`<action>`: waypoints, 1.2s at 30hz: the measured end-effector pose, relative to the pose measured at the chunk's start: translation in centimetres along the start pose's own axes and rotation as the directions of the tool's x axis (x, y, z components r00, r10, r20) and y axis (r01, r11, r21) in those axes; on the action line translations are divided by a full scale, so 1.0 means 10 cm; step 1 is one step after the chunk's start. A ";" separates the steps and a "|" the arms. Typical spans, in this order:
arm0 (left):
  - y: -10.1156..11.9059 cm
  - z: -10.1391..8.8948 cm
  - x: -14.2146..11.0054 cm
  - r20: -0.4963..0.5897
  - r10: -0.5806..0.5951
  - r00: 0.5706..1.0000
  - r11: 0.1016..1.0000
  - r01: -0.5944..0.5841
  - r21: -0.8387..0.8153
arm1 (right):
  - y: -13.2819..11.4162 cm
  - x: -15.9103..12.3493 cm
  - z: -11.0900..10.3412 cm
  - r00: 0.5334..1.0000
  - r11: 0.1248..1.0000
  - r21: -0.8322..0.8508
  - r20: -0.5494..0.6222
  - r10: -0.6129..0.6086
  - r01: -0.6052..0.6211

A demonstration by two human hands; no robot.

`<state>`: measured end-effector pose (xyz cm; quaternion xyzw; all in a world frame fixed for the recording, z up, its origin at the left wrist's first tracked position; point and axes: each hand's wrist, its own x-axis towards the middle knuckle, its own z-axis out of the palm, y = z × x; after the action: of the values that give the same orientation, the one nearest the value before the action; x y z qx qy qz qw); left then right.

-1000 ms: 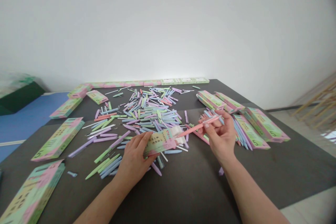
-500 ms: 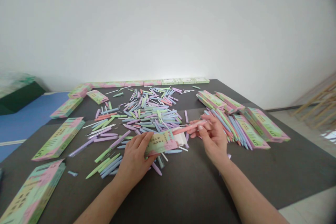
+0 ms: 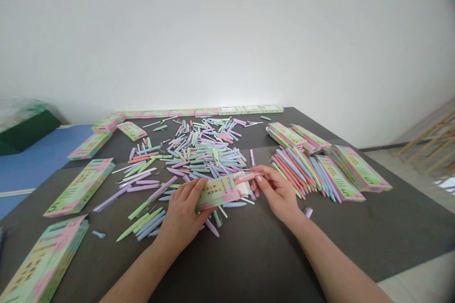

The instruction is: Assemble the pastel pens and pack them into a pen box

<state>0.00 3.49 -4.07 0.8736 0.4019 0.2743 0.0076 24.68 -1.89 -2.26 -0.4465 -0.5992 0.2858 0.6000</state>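
Observation:
My left hand (image 3: pixel 183 215) grips a flat green and pink pen box (image 3: pixel 217 191), holding it just above the dark table (image 3: pixel 256 255) with its open white flap facing right. My right hand (image 3: pixel 279 191) pinches the back end of a pink pen (image 3: pixel 246 178) whose front part is inside the box's open end. A big heap of loose pastel pens (image 3: pixel 199 151) lies behind the box. A row of sorted pens (image 3: pixel 302 170) lies to the right of my right hand.
Closed pen boxes lie along the left edge (image 3: pixel 80 187), at the near left corner (image 3: pixel 42 260), at the right (image 3: pixel 359 168) and in a line along the far edge (image 3: pixel 216 111). A small lilac cap (image 3: pixel 307 211) lies by my right wrist. A blue floor mat (image 3: pixel 35 161) is at the left.
My right hand has moved left with the pink pen and pushed it into the open end of the box. My left hand has kept the box still.

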 end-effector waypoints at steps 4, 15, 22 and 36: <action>0.00 -0.01 0.00 -0.004 -0.002 1.000 1.000 0.002 -0.003 | -0.01 0.01 -0.01 0.996 0.982 -0.163 0.033 -0.086 0.091; -0.01 0.00 0.00 0.003 0.002 1.000 1.000 -0.002 0.010 | -0.05 0.00 -0.01 0.986 0.927 -0.338 0.021 -0.165 0.163; 0.00 0.00 0.00 0.011 0.017 1.000 1.000 -0.017 0.006 | -0.01 0.02 -0.01 0.945 0.866 -0.381 0.089 -0.314 0.323; 0.04 -0.01 -0.01 0.032 0.048 0.998 0.999 -0.048 -0.004 | 0.01 -0.01 0.09 0.947 0.867 -0.380 0.135 -0.292 0.322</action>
<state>0.22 3.16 -3.94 0.8873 0.3802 0.2610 0.0087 23.83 -1.79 -2.54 -0.4471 -0.7294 0.0753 0.5123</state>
